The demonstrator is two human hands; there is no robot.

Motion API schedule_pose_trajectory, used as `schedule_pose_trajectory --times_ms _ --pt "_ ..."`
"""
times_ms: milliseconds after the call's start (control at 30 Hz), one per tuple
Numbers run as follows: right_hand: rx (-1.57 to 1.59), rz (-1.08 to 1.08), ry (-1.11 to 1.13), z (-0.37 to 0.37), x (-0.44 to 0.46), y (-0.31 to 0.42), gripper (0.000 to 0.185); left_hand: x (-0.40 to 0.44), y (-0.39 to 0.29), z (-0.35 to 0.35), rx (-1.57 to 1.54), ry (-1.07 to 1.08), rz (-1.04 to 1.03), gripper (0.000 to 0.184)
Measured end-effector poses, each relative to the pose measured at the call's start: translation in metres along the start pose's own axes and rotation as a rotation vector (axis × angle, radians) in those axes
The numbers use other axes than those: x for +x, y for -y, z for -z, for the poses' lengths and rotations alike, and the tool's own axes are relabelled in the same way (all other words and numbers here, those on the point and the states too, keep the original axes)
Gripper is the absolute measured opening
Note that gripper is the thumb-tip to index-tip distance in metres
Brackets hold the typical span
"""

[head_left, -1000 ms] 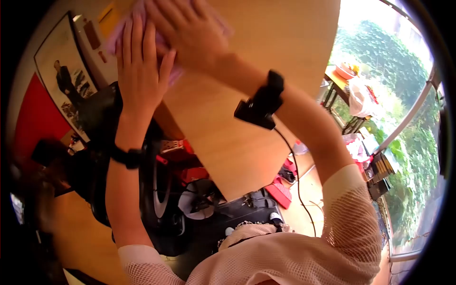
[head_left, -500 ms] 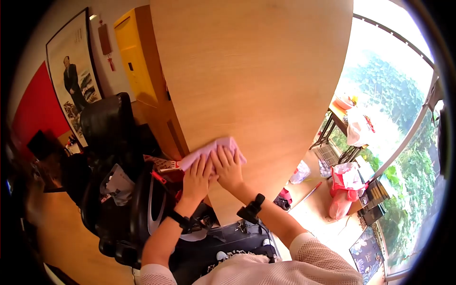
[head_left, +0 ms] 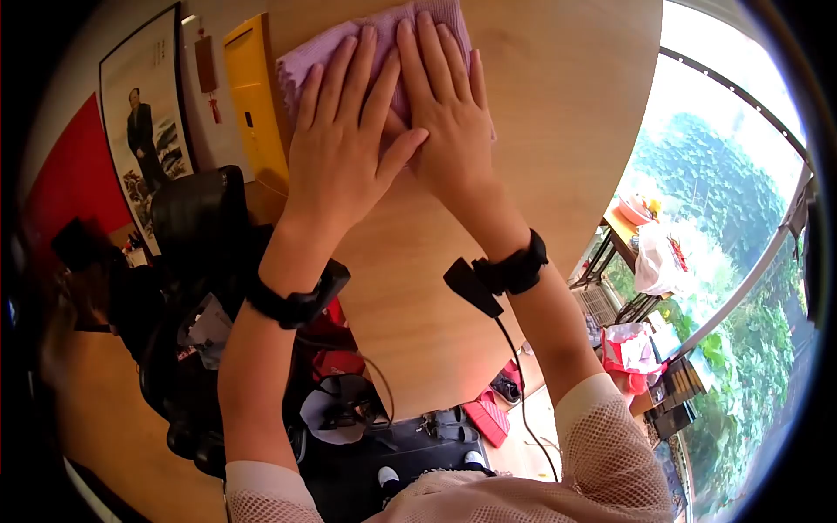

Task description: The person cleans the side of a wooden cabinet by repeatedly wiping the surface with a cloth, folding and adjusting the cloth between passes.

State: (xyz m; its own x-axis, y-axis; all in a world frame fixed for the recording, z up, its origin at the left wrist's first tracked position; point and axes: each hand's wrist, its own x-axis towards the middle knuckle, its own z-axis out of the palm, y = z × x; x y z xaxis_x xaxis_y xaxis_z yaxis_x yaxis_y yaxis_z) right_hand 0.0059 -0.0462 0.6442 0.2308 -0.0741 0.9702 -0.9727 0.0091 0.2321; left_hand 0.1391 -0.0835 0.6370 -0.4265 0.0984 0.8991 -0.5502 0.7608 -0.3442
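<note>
A pink-purple cloth (head_left: 305,57) lies on the light wooden surface (head_left: 436,340), near the top of the view. My left hand (head_left: 344,148) presses flat on its left part, fingers spread and pointing up. Flat on the right part of the cloth rests my right hand (head_left: 449,122), its fingers stretched out. The left thumb reaches across and touches the right hand. Both wrists wear black bands, and a cable hangs from the right one. Parts of the cloth are hidden under the palms.
A black chair (head_left: 200,209) stands left, near a yellow cabinet (head_left: 253,96) and a framed picture (head_left: 148,131). On the right are a side table (head_left: 621,228) and a red-and-white bag (head_left: 629,349). Red shoes (head_left: 486,420) lie below the wooden surface.
From far up the surface, both hands came down toward my body with the cloth, then slid back up. They are now near the top of the view, still on the cloth.
</note>
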Motion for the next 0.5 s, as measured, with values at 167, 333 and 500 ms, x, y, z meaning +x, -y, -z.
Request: schedule_pose_trajectory --times_ms 167,333,500 --pt "-0.025 -0.162 0.128 0.007 -0.085 0.007 0.06 -0.049 -0.039 -0.022 -0.067 0.181 -0.011 0.065" --pt "-0.03 -0.216 0.262 0.009 -0.235 0.014 0.061 -0.156 -0.102 -0.06 -0.259 0.458 0.003 0.07" --pt "-0.027 -0.042 0.299 0.031 -0.152 -0.036 0.063 -0.086 -0.099 -0.054 -0.192 0.275 0.041 0.072"
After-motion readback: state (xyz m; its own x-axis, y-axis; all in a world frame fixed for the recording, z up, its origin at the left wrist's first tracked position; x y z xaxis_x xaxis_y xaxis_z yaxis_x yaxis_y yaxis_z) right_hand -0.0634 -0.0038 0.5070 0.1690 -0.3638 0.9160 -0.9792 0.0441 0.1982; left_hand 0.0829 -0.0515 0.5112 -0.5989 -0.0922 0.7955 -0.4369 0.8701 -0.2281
